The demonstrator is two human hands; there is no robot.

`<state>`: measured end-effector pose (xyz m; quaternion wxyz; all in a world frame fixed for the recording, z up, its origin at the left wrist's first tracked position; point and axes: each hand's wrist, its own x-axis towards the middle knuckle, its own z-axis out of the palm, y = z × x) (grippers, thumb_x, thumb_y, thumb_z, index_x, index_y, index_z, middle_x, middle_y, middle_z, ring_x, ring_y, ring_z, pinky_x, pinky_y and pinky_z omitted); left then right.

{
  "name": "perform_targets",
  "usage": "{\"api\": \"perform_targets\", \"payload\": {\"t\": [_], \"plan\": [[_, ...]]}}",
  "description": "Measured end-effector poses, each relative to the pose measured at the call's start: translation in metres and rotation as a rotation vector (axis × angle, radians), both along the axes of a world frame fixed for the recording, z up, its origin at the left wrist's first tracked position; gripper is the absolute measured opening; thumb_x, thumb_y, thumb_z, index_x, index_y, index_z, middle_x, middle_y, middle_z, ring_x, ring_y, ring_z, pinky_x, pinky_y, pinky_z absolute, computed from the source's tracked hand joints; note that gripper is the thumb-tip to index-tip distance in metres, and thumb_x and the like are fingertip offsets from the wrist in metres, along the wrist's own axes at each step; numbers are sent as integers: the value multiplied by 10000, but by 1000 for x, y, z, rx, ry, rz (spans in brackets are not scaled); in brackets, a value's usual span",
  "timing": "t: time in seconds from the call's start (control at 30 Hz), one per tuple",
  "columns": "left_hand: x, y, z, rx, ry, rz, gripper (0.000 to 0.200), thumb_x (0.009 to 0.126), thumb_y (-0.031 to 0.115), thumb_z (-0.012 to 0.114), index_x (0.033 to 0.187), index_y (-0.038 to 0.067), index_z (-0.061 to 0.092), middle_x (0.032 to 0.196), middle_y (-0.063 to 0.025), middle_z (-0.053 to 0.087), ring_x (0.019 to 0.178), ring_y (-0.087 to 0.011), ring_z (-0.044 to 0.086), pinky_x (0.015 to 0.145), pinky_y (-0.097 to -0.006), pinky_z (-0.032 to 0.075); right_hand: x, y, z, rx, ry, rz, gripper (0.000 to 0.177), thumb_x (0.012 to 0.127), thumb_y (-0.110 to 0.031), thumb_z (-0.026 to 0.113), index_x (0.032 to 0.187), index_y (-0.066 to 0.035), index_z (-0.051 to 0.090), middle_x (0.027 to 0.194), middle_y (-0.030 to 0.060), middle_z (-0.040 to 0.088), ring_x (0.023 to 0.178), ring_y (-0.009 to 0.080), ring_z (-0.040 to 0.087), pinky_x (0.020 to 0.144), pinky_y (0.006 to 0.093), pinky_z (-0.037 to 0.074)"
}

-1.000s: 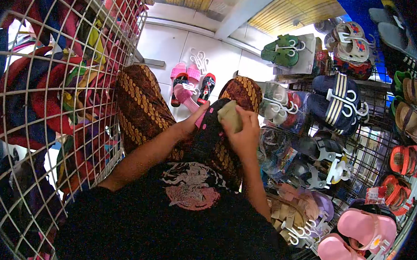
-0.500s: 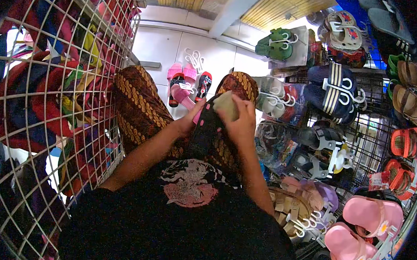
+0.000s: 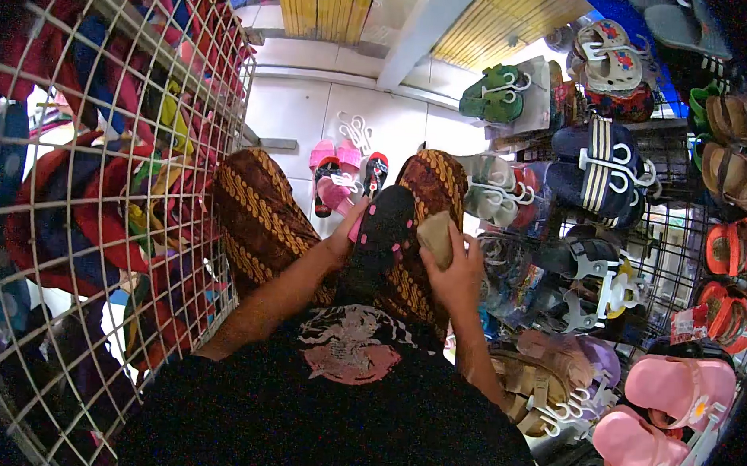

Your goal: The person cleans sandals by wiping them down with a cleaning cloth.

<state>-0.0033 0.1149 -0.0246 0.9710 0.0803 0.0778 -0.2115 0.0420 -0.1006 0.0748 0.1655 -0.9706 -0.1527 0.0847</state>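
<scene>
My left hand (image 3: 340,241) is closed on the left edge of a sandal (image 3: 385,221). Its black sole, dotted with pink spots, faces up between my knees, and a little pink shows at the rim by my thumb. My right hand (image 3: 457,273) grips a tan, block-shaped pad (image 3: 435,237) that looks like a sponge or folded cloth. That pad is just right of the sole, apart from it. Beyond, on the floor, lie pink sandals (image 3: 334,197) and a black-and-red pair (image 3: 376,171) with white hangers.
A wire-grid rack (image 3: 133,207) with colourful goods stands close on my left. On my right, a display grid holds navy striped slides (image 3: 599,166), green sandals (image 3: 494,94) and pink clogs (image 3: 648,451). White floor tiles (image 3: 291,106) stretch ahead to a door frame (image 3: 426,33).
My right hand has drawn the tan pad off the sole, down and to the right. The left hand keeps its hold on the sandal. The view has shifted slightly.
</scene>
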Motion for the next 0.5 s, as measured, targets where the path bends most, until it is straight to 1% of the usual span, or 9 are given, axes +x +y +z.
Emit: {"api": "perform_targets", "payload": {"t": [0.03, 0.13, 0.17, 0.23, 0.27, 0.33, 0.4, 0.47, 0.5], "plan": [[-1, -5, 10, 127, 46, 76, 730, 970, 638, 318, 1341, 35, 498, 1105, -172, 663, 904, -279, 683, 807, -411, 570, -10, -2, 6, -51, 6, 5, 731, 817, -444, 725, 1434, -162, 452, 1210, 223, 520, 1137, 415, 515, 953, 519, 426], [2, -3, -10, -4, -32, -65, 764, 945, 660, 337, 1317, 13, 501, 1058, -197, 673, 886, -310, 689, 809, -430, 567, -41, -11, -9, -264, -67, -122, 811, 787, -474, 731, 1460, -173, 394, 1303, 233, 504, 1158, 431, 515, 970, 526, 428], [2, -2, -3, 27, -13, -44, 763, 942, 658, 342, 1314, 11, 502, 1057, -201, 674, 886, -315, 690, 811, -435, 566, -45, -16, -17, -179, -81, -129, 815, 782, -472, 731, 1460, -170, 393, 1302, 233, 501, 1154, 433, 515, 968, 531, 426], [5, -1, -4, -125, -81, 8, 757, 936, 649, 355, 1309, 7, 504, 1062, -205, 674, 886, -323, 690, 816, -444, 565, -40, -19, -30, -7, -111, -120, 823, 773, -470, 731, 1459, -164, 393, 1299, 232, 495, 1146, 437, 513, 963, 541, 422], [2, -5, -11, -312, -157, 24, 752, 935, 642, 362, 1308, 5, 507, 1068, -207, 673, 886, -327, 690, 819, -446, 565, -34, -18, -34, 4, -109, -149, 825, 768, -460, 733, 1458, -166, 391, 1292, 230, 497, 1146, 436, 512, 958, 544, 422], [5, -6, -9, -278, -147, 8, 744, 934, 629, 371, 1311, 2, 507, 1081, -213, 670, 896, -334, 688, 828, -451, 562, -33, -17, -36, 19, -88, -214, 830, 758, -441, 739, 1457, -169, 385, 1279, 227, 502, 1145, 434, 508, 948, 550, 421], [-6, -9, -8, 159, 36, -44, 739, 936, 616, 374, 1320, -2, 503, 1095, -223, 666, 915, -342, 685, 840, -455, 559, -37, -18, -39, -9, -91, -196, 821, 774, -391, 732, 1474, -174, 363, 1243, 214, 505, 1122, 421, 508, 947, 541, 413], [-15, -7, -36, 247, 67, -156, 719, 933, 575, 428, 1354, -7, 469, 1117, -236, 654, 984, -371, 664, 893, -484, 534, -31, -17, -40, 12, -108, -176, 805, 813, -384, 704, 1505, -197, 337, 1236, 205, 494, 1109, 416, 505, 954, 529, 405], [-18, -4, -31, 215, -14, -239, 712, 930, 561, 449, 1360, -7, 461, 1127, -237, 651, 1005, -374, 656, 912, -489, 524, -30, -17, -40, 3, -116, -168, 789, 817, -399, 693, 1500, -216, 344, 1240, 194, 497, 1104, 402, 511, 945, 527, 405]]}}
